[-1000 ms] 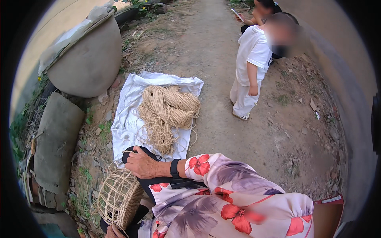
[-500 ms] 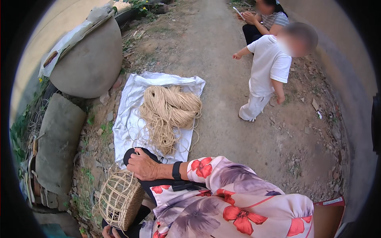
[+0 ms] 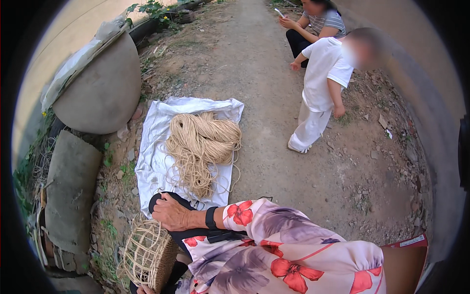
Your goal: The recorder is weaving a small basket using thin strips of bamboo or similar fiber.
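A half-woven basket of tan cord, its side an open lattice and its base tightly woven, tilts against my black-trousered legs. At the lower edge, my left hand shows only its fingers, bent against the basket's rim and gripping it; the frame cuts off the rest. My right hand, a black band on its wrist, lies on my knee just above the basket. Its fingers are curled and pressed together; whatever they pinch is too small to make out. Beyond the knee a heap of tan cord rests on a white sheet.
A child in white stands right of the sheet; behind, a seated person holds a phone. Grey curved slabs lean along the left edge. A cardboard box stands at lower right beside my floral sleeve.
The view has shifted slightly, so the sheet and cord sit lower and further left. The child's near arm hangs a little differently. Both my hands keep their places at the knee and basket.
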{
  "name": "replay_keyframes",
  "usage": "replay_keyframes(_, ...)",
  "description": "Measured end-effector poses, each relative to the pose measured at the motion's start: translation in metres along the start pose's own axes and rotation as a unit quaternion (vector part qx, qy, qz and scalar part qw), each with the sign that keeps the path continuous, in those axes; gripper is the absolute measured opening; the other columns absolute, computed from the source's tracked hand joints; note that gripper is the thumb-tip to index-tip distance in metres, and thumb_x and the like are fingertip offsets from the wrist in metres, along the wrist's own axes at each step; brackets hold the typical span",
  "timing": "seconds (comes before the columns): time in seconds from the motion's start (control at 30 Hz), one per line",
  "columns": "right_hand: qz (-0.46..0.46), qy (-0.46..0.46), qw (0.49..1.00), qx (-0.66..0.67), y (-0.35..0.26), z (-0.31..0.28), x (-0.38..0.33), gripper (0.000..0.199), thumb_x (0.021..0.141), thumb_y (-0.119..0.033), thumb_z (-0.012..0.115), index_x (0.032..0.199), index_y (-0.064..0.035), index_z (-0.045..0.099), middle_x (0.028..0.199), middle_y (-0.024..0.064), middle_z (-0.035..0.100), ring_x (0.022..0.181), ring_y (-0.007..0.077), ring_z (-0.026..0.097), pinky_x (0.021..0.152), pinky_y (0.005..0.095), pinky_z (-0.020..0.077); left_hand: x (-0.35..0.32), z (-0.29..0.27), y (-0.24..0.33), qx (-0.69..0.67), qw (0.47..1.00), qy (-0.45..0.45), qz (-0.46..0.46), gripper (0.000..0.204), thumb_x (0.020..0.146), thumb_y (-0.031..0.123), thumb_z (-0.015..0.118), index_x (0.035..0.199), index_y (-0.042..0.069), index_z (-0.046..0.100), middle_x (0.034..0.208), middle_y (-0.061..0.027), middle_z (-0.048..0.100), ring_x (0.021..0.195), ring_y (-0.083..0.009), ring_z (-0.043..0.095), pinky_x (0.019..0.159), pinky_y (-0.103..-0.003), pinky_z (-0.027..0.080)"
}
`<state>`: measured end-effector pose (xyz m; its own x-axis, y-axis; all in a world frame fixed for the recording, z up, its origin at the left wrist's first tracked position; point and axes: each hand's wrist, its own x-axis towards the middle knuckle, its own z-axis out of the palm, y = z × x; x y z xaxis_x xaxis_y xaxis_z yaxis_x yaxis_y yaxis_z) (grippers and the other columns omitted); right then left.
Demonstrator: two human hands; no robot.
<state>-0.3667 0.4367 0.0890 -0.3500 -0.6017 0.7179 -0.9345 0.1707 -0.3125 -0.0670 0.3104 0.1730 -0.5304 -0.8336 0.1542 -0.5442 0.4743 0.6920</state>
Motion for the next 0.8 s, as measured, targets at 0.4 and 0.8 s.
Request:
replay_keyframes(0.4, 0.010, -0.001, 1.000, 0.008, 0.0017, 0.0003, -0.0016, 0.017, 0.069, -0.022, 0.069, 0.078, -0.0121, 0.057, 0.080, 0.0056, 0.052, 0.086, 0.0235, 0.051, 0.083, 0.0409, 0.0332, 0.0006, 0.0030, -0.0042, -0.018, 1.000, 0.003, -0.005, 0.051, 0.099, 0.033, 0.058, 0.125, -0.011, 0.056, 0.114, -0.0257, 0.063, 0.101, -0.0322, 0.058, 0.088, -0.040, 0.047)
replay_keyframes(0.8, 0.018, -0.008, 1.000, 0.009, 0.0031, 0.0029, -0.0019, 0.021, 0.068, -0.022, 0.072, 0.079, -0.0119, 0.058, 0.081, 0.0052, 0.053, 0.087, 0.0233, 0.050, 0.083, 0.0408, 0.0330, 0.0012, 0.0018, -0.0007, 0.013, 1.000, 0.005, 0.017, 0.049, 0.099, 0.033, 0.057, 0.121, -0.010, 0.058, 0.110, -0.0268, 0.063, 0.099, -0.0337, 0.058, 0.087, -0.042, 0.046)
